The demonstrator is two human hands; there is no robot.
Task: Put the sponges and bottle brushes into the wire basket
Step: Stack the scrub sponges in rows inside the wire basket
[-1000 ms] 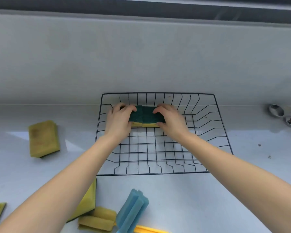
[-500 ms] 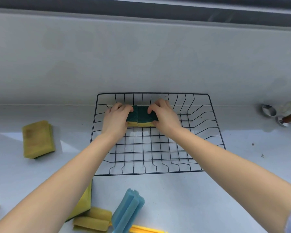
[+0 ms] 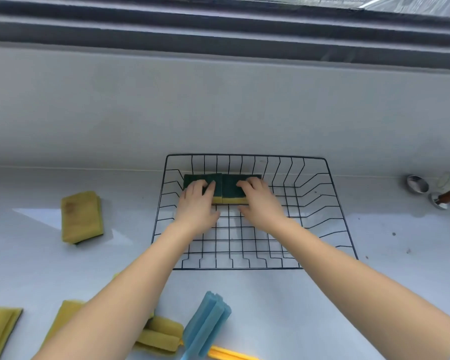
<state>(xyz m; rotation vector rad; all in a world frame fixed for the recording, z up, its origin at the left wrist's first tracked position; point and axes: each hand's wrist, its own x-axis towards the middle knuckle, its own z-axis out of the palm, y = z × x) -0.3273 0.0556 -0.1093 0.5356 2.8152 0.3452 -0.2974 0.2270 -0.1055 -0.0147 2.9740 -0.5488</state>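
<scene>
Head view. My left hand (image 3: 196,203) and right hand (image 3: 261,202) each lie palm-down on one of two green-topped sponges, the left sponge (image 3: 192,178) and the right sponge (image 3: 230,189), set side by side and touching at the far end of the wire basket (image 3: 340,224). Fingers of both hands are loosely spread over the green faces, thumbs tucked toward the near yellow edges; neither hand pinches or lifts, they rest and press lightly. The step in hand, as I judge it, is seating this pair flat against the far wall. To do it well, I should keep the two sponges butted together, push them square to the back wires so the near floor of the basket stays free, then let go straight upward without dragging either piece.

Outside the basket, on the grey counter (image 3: 374,294): a yellow sponge (image 3: 81,216) well to the left; another yellow piece (image 3: 0,328) at the lower left edge; stacked yellow sponges (image 3: 161,336) beside my left forearm; and a blue ridged brush head (image 3: 205,323) on a yellow handle (image 3: 229,354), near the front rim. These remain to be loaded.
</scene>
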